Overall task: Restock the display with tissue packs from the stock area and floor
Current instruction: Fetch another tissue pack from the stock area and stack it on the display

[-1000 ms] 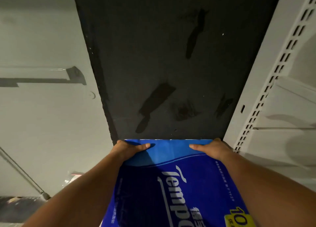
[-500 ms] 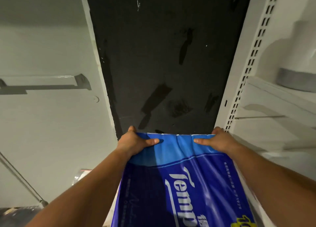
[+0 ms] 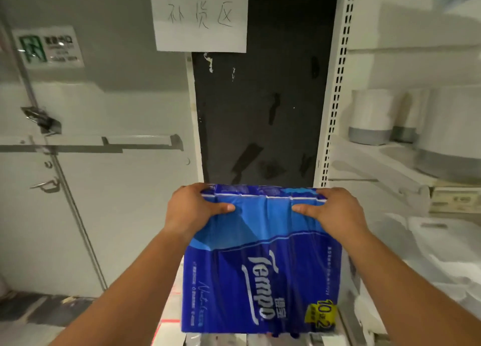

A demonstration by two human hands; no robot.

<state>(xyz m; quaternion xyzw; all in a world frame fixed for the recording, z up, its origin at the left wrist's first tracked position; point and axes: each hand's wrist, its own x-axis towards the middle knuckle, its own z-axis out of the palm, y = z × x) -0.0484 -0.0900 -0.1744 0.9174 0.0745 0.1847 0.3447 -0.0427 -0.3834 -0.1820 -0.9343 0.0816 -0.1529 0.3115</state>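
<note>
Black wall panel (image 3: 263, 116) centre, handwritten paper sign (image 3: 200, 14) taped at its top-left. White door (image 3: 99, 189) w/ push bar (image 3: 91, 140) left, green exit sign (image 3: 48, 46) above. Perforated white shelf upright (image 3: 335, 90) right; shelf (image 3: 377, 160) w/ white-grey canisters (image 3: 371, 116). Dim light.

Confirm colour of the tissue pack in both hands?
Blue, with white lettering and a yellow corner label, on the tissue pack; head view shows it.

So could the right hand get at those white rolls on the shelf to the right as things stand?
Probably not right now: the right hand grips the blue pack, as does the left hand. The way to the rolls looks open, so a freed hand likely could.
</note>
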